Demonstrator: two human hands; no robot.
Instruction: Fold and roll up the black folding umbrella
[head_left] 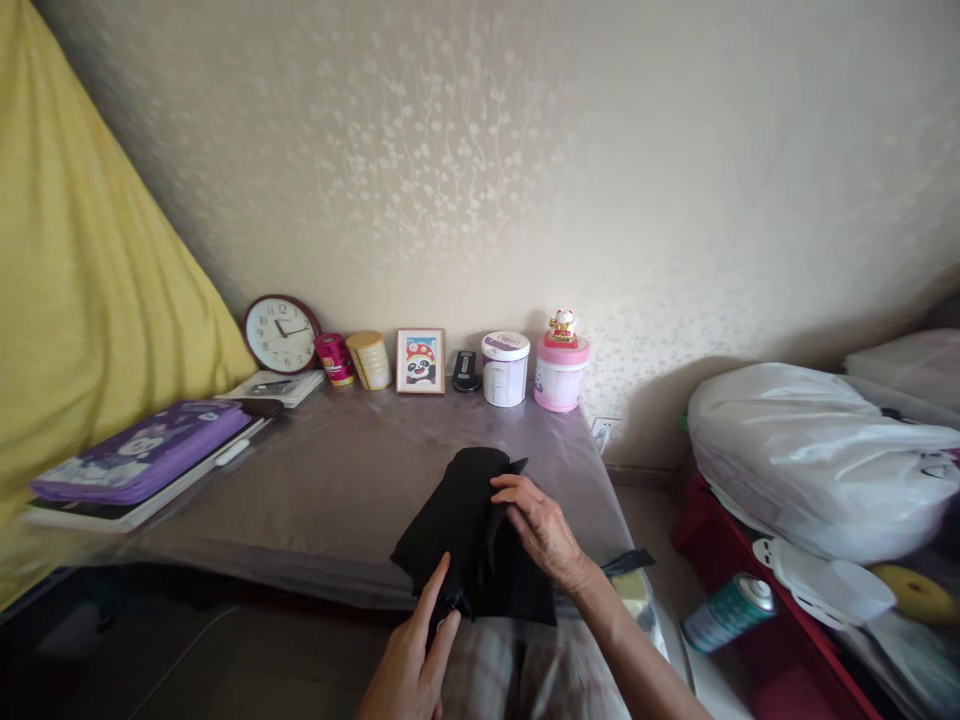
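Observation:
A black folding umbrella, its cloth panels loose and partly folded, lies over the front part of the table, pointing away from me. My left hand is closed around its near end, where a small shiny piece shows between thumb and forefinger. The handle itself is mostly hidden by that hand. On the umbrella's right side, my right hand pinches a fold of the black cloth between thumb and fingers. One panel hangs down below the right hand, over the table's front edge.
Along the wall stand a clock, a picture frame, a white tub and a pink tub bearing a cat figurine. A purple case lies left. Right of the table are a spray can and a white bag.

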